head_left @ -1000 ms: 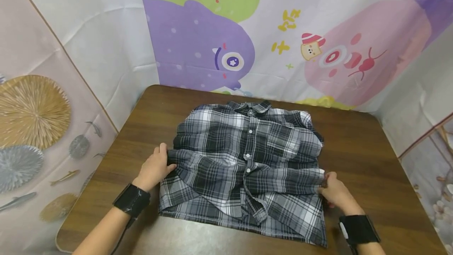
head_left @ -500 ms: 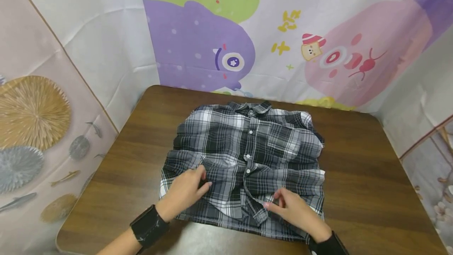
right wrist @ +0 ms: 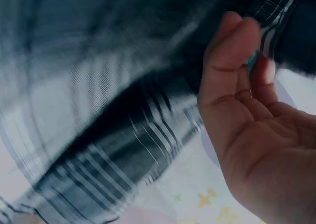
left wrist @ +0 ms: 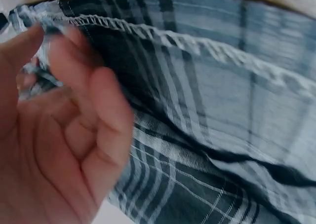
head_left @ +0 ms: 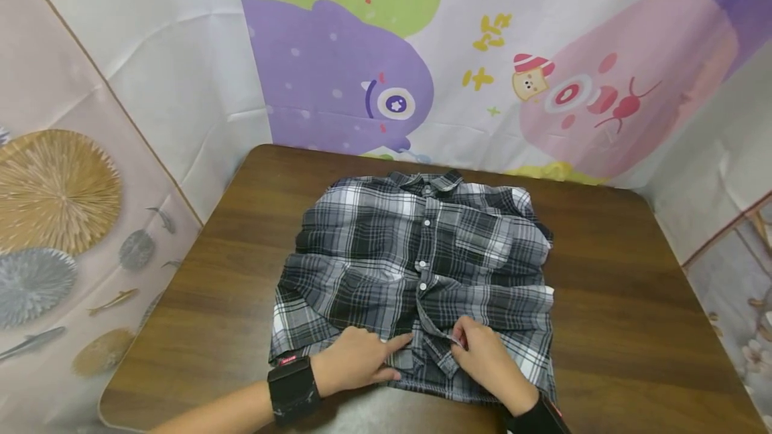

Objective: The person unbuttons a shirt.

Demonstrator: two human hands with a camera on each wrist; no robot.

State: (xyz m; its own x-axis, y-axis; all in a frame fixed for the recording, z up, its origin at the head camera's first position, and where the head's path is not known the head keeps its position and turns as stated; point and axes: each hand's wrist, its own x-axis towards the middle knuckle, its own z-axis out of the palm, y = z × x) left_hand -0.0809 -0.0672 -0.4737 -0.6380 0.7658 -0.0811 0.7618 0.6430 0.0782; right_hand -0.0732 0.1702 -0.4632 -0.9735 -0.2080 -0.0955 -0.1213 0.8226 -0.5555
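Note:
A grey, black and white plaid button-up shirt (head_left: 374,233) lies front up, collar at the far side, its lower front partly unbuttoned. My right hand (head_left: 488,357) pinches the loose edge of the button placket (head_left: 429,323) near the hem. In the right wrist view, thumb and fingers of the right hand (right wrist: 256,115) meet on a strip of plaid cloth (right wrist: 271,29). My left hand (head_left: 352,362) lies over the left front panel at the hem, index finger pointing to the placket. Its fingers are loosely bent in the left wrist view, beside the stitched hem (left wrist: 197,44).
The shirt lies on a brown wooden table (head_left: 609,273) with rounded corners. A cartoon-printed cloth (head_left: 470,119) hangs behind the table's far edge, and patterned panels (head_left: 108,186) stand at the sides. Black bands (head_left: 293,390) circle both wrists.
Both hands have let go of the shirt's sides and come inward to the lower front opening. The right hand now pinches the placket edge; the left has moved right along the hem.

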